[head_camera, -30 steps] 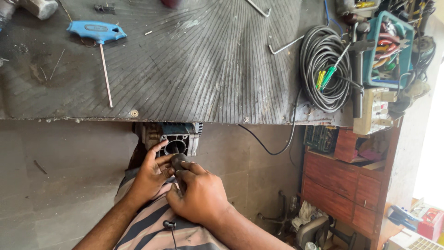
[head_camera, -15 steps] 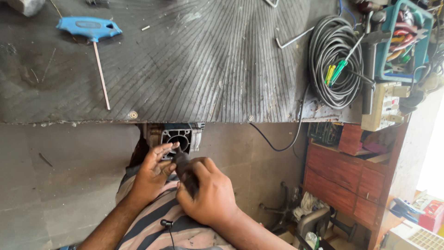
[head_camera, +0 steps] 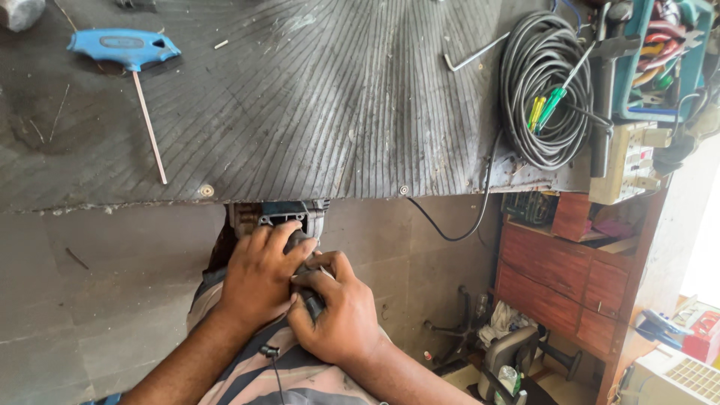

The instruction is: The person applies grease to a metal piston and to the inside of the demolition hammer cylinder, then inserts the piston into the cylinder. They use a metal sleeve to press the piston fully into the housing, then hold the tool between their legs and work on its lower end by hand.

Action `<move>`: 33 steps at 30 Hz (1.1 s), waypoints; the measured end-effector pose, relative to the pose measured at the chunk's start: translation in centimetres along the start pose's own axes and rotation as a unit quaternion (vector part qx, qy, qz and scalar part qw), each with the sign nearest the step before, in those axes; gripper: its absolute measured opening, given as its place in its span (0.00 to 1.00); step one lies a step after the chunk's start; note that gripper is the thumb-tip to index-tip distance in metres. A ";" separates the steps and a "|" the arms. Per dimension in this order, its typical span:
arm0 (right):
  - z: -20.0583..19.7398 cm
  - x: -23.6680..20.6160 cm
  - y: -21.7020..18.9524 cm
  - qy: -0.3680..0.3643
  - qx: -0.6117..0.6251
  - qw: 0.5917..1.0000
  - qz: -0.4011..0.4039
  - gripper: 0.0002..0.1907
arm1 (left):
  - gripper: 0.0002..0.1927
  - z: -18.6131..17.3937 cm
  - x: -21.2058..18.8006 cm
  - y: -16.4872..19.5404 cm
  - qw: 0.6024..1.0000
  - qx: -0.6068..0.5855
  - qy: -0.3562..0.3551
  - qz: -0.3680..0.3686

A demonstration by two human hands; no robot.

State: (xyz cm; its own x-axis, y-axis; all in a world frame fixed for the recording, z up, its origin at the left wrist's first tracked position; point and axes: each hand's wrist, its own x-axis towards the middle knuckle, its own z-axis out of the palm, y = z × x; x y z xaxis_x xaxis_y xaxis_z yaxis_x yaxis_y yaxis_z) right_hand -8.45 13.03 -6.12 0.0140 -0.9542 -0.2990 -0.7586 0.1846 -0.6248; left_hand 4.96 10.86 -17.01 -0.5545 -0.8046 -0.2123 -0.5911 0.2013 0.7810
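Dark power tool (head_camera: 289,219) below bench edge

Your ribbed black bench mat (head_camera: 315,97) carries a blue T-handle hex key (head_camera: 127,51) upper left, coiled black cable (head_camera: 544,90) upper right, perhaps an Allen key (head_camera: 474,54) between.

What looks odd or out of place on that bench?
Little does. The mat is worn and frayed along its front edge. A cable droops over that edge. Tools lie loose: a blue T-handle key and a bent key. Both hands, left and right, hold a dark power tool below the bench.
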 end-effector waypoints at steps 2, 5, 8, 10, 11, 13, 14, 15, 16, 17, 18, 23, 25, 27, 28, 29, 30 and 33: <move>-0.1 -0.2 0.1 -0.002 -0.015 1.000 0.002 0.10 | 0.32 0.4 0.4 -0.3 0.986 -0.016 0.111 0.122; 0.1 -0.4 0.4 -0.007 -0.029 1.000 -0.007 0.07 | 0.21 1.9 0.6 -1.1 0.953 -0.121 0.165 0.223; 0.5 -0.6 0.9 -0.014 -0.028 0.999 -0.021 0.05 | 0.16 3.9 0.1 -1.6 0.941 -0.208 0.141 0.226; 0.9 -0.5 1.3 -0.030 -0.014 0.999 -0.008 0.04 | 0.15 4.8 -0.3 -2.1 0.941 -0.229 0.126 0.216; 1.0 -0.4 1.4 -0.028 -0.017 0.999 -0.023 0.05 | 0.14 5.1 -0.4 -2.3 0.940 -0.230 0.127 0.218; 0.9 -0.4 1.6 -0.021 -0.025 0.998 -0.047 0.06 | 0.14 5.3 -0.1 -2.9 0.938 -0.214 0.138 0.236; 0.9 -0.4 1.6 -0.016 -0.026 0.998 -0.062 0.06 | 0.14 5.3 0.0 -3.0 0.937 -0.200 0.147 0.247; 0.7 -0.4 1.6 -0.010 -0.027 0.997 -0.075 0.06 | 0.15 5.2 0.2 -3.1 0.935 -0.188 0.155 0.258; 0.6 -0.4 1.6 -0.004 -0.029 0.996 -0.090 0.06 | 0.15 5.0 0.5 -3.2 0.932 -0.191 0.157 0.267; 0.5 -0.3 1.6 -0.007 -0.029 0.996 -0.089 0.06 | 0.15 4.8 0.8 -3.2 0.929 -0.193 0.159 0.274; 0.4 -0.2 1.6 -0.010 -0.030 0.995 -0.090 0.06 | 0.15 4.6 1.0 -3.2 0.926 -0.194 0.163 0.280; 0.6 0.7 1.9 0.008 -0.024 0.994 -0.104 0.06 | 0.14 4.4 1.7 -3.1 0.928 -0.206 0.157 0.270; 0.8 1.0 2.1 -0.008 -0.025 0.996 -0.082 0.04 | 0.13 4.7 1.7 -3.2 0.931 -0.208 0.151 0.259; 0.9 1.2 2.3 -0.011 -0.035 0.995 -0.097 0.05 | 0.14 5.0 1.9 -3.6 0.936 -0.165 0.160 0.267; 1.0 1.2 2.3 -0.007 -0.040 0.994 -0.105 0.06 | 0.14 5.2 2.0 -3.8 0.931 -0.165 0.166 0.279; 1.0 1.3 2.4 -0.004 -0.043 0.993 -0.112 0.06 | 0.14 5.3 2.0 -3.9 0.928 -0.171 0.170 0.285; 0.9 1.3 2.5 -0.008 -0.045 0.992 -0.115 0.05 | 0.14 5.4 2.0 -3.9 0.925 -0.181 0.173 0.285; 0.6 1.2 2.3 -0.013 -0.039 0.990 -0.135 0.07 | 0.14 5.3 2.2 -3.9 0.922 -0.177 0.179 0.294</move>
State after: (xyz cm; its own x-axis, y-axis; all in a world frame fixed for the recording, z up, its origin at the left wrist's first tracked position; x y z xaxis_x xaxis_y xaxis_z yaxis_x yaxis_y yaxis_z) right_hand -9.83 12.49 -8.32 0.2396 -0.9596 -0.1477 -0.7723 -0.0962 -0.6280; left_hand 3.00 11.28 -23.66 -0.4515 -0.7603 0.4670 0.0138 0.5174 0.8556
